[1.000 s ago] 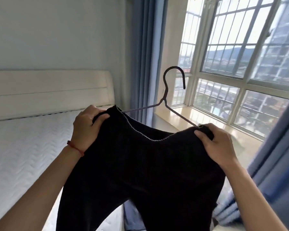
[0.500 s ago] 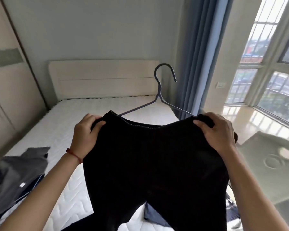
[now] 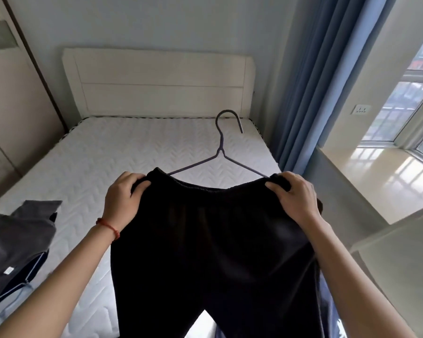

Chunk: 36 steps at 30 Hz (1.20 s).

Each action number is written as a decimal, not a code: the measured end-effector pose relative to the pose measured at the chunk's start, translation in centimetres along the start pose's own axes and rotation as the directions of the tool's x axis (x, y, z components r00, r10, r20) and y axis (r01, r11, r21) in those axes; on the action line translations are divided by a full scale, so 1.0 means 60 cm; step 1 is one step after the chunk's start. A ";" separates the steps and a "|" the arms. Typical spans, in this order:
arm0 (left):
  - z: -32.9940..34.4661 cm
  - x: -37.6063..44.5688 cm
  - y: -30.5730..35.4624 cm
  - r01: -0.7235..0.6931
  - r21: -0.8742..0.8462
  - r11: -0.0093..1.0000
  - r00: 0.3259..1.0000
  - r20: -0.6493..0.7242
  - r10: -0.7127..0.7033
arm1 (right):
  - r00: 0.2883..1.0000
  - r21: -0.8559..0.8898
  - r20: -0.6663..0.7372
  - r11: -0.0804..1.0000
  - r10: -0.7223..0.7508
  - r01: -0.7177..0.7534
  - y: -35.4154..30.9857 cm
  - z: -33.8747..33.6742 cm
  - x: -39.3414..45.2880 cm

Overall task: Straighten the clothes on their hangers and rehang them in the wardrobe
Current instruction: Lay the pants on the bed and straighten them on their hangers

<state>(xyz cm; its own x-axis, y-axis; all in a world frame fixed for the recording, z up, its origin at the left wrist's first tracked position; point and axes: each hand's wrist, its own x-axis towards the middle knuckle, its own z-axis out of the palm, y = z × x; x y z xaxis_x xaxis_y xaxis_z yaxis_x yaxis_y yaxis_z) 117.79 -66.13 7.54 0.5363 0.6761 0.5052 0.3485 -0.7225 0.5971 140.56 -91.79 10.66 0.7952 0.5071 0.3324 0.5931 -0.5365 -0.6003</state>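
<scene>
A pair of black trousers hangs from a thin grey wire hanger, whose hook stands up above the waistband. My left hand grips the left end of the waistband over the hanger's shoulder. At the right end, my right hand grips the waistband the same way. The trouser legs drop out of the bottom of the view. I hold the whole thing in the air above the white mattress.
A pile of grey and dark clothes lies on the mattress at the left. A beige wardrobe panel runs along the left wall. Blue curtains and a window sill are at the right, with a pale chair below.
The view has swung left from the window to the bed. Both hands keep the same grip on the waistband, and the hanger has dropped lower in view.
</scene>
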 end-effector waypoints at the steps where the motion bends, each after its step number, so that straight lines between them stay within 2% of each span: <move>1: 0.026 0.020 -0.020 0.026 0.004 1.000 0.999 0.024 -0.026 | 1.000 -0.002 0.024 1.000 0.018 -0.018 0.012 0.028 0.025; 8: 0.209 0.121 -0.161 0.203 0.044 0.978 0.958 0.200 -0.207 | 0.976 -0.044 0.155 0.988 0.152 -0.147 0.109 0.228 0.156; 14: 0.354 0.126 -0.280 0.303 0.123 0.945 0.897 0.299 -0.326 | 0.934 -0.135 0.285 0.974 0.213 -0.181 0.218 0.389 0.203; 17: 0.427 0.094 -0.336 0.335 0.220 0.916 0.863 0.319 -0.392 | 0.902 -0.223 0.341 0.955 0.265 -0.196 0.281 0.477 0.205; 19: 0.471 0.069 -0.367 0.308 0.325 0.894 0.851 0.326 -0.412 | 0.898 -0.354 0.316 0.916 0.307 -0.189 0.319 0.532 0.201; 21: 0.506 0.042 -0.390 0.322 0.392 0.862 0.813 0.353 -0.464 | 0.877 -0.454 0.274 0.857 0.395 -0.244 0.350 0.574 0.189; 24: 0.533 -0.020 -0.408 0.448 0.343 0.826 0.748 0.362 -0.556 | 0.811 -0.436 0.334 0.842 0.480 -0.318 0.384 0.604 0.135; 27: 0.517 -0.127 -0.409 0.555 0.258 0.791 0.701 0.366 -0.612 | 0.780 -0.302 0.401 0.873 0.480 -0.382 0.401 0.605 0.032; 30: 0.476 -0.253 -0.406 0.659 0.263 0.705 0.617 0.346 -0.706 | 0.669 -0.204 0.458 0.802 0.585 -0.561 0.391 0.595 -0.097; 33: 0.418 -0.367 -0.405 0.756 0.346 0.556 0.462 0.319 -0.827 | 0.522 -0.155 0.551 0.694 0.651 -0.703 0.361 0.592 -0.215; 36: 0.360 -0.446 -0.409 0.798 0.438 0.414 0.341 0.239 -0.909 | 0.353 -0.173 0.669 0.599 0.654 -0.782 0.316 0.604 -0.306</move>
<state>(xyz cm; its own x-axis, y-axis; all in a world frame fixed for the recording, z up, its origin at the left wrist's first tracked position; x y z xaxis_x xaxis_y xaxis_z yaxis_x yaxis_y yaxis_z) 111.49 -69.60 -34.09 0.0494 0.8531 -0.5194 0.9090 0.1771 0.3774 132.62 -86.83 -33.18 0.5843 0.2797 -0.7618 -0.2446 -0.8344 -0.4939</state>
